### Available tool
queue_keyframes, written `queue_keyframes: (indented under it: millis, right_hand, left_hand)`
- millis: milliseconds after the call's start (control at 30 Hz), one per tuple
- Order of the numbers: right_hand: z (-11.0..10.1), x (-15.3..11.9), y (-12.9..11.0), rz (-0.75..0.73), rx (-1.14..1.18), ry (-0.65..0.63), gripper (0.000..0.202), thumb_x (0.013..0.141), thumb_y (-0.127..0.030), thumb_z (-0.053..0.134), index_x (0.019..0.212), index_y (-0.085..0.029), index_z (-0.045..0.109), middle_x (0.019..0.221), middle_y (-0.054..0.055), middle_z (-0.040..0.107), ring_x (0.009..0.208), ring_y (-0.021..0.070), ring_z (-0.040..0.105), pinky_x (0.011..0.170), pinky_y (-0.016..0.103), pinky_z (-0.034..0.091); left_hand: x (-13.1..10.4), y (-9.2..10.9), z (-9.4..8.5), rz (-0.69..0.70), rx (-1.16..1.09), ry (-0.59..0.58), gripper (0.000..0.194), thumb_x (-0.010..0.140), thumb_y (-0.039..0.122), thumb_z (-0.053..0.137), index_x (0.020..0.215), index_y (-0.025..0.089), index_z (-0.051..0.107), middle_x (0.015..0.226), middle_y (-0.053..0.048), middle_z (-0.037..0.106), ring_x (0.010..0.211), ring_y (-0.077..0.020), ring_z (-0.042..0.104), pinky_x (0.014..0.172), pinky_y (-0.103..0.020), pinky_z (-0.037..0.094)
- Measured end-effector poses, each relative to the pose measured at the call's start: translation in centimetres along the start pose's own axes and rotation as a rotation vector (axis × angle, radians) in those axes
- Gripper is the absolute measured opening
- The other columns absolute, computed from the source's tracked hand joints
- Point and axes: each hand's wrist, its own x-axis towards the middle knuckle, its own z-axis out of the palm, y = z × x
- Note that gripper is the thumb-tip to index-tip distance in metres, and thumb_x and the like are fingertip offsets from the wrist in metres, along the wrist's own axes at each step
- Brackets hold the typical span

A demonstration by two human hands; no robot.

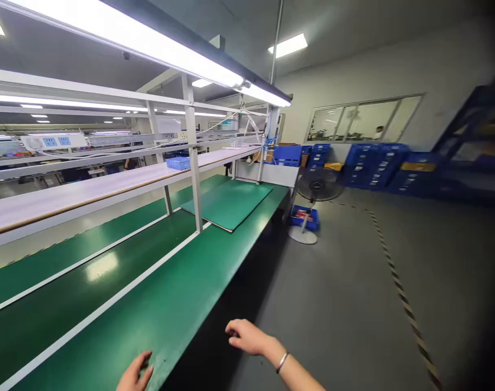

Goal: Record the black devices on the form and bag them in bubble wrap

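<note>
My left hand (135, 373) is at the bottom of the view, over the near end of the green worktable (182, 277). Its thumb and fingers are apart with nothing between them. To the right, my right hand (247, 335) hangs in the air just beyond the table's edge, above the floor. A bracelet circles that wrist. The fingers are loosely curled, a gap shows between thumb and forefinger, and I see nothing held. Farther along the table lies a flat green sheet (231, 203), touched by neither hand.
A white metal post (194, 184) rises from the table beside a raised shelf (88, 187) bearing a small blue basket (178, 163). On the floor stand a fan (317, 186), a blue crate (308, 221) and stacked blue bins (355, 165). A person is behind the far window.
</note>
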Motion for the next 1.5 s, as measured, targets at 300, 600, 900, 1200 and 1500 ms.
queue_keyframes:
  millis: [300,600,900,1200,1500]
  right_hand:
    - [-28.2,16.9,3.7,-0.227,-0.182,0.205,0.03,0.08,-0.027,0.05,0.102,-0.016,0.066,0.105,0.01,0.067,0.095,0.0211,0.062,0.088,0.033,0.048]
    - [-48.7,32.9,1.3,-0.604,-0.272,0.437,0.027,0.085,-0.026,0.05,0.106,-0.015,0.063,0.108,0.01,0.065,0.098,0.0221,0.061,0.088,0.038,0.049]
    - [-57.8,42.2,-2.1,-0.899,-0.035,0.876,0.02,0.09,-0.03,0.046,0.091,-0.017,0.061,0.086,0.006,0.065,0.079,0.0153,0.06,0.073,0.028,0.05]
    - [-60.9,46.3,-2.6,-0.759,0.084,0.97,0.015,0.085,-0.029,0.05,0.078,-0.018,0.058,0.065,0.001,0.06,0.057,0.0123,0.055,0.055,0.024,0.045]
    - [-54.6,46.4,-11.8,-1.055,-0.612,0.633,0.021,0.083,-0.008,0.042,0.088,-0.014,0.061,0.088,0.011,0.064,0.084,0.0196,0.06,0.075,0.03,0.05]
  left_hand:
    - [17.8,1.6,-22.1,0.272,0.295,0.653,0.038,0.086,0.048,0.047,0.111,0.024,0.065,0.123,-0.011,0.061,0.11,-0.0256,0.061,0.093,-0.041,0.052]
    - [37.9,10.2,-34.9,0.163,0.674,0.652,0.035,0.089,0.034,0.042,0.114,0.023,0.065,0.133,-0.014,0.051,0.115,-0.0295,0.055,0.096,-0.048,0.047]
    - [57.0,14.3,-38.4,0.037,0.398,0.63,0.054,0.081,0.035,0.058,0.133,0.024,0.05,0.138,-0.017,0.043,0.129,-0.034,0.042,0.104,-0.051,0.038]
    - [61.9,12.9,-34.5,0.019,0.029,0.805,0.007,0.082,0.024,0.057,0.081,0.018,0.058,0.144,-0.014,0.038,0.128,-0.03,0.045,0.106,-0.046,0.04]
    - [57.7,12.7,-33.2,-0.005,0.022,0.958,0.003,0.082,0.019,0.057,0.08,0.018,0.055,0.138,-0.015,0.039,0.124,-0.0301,0.047,0.103,-0.049,0.043]
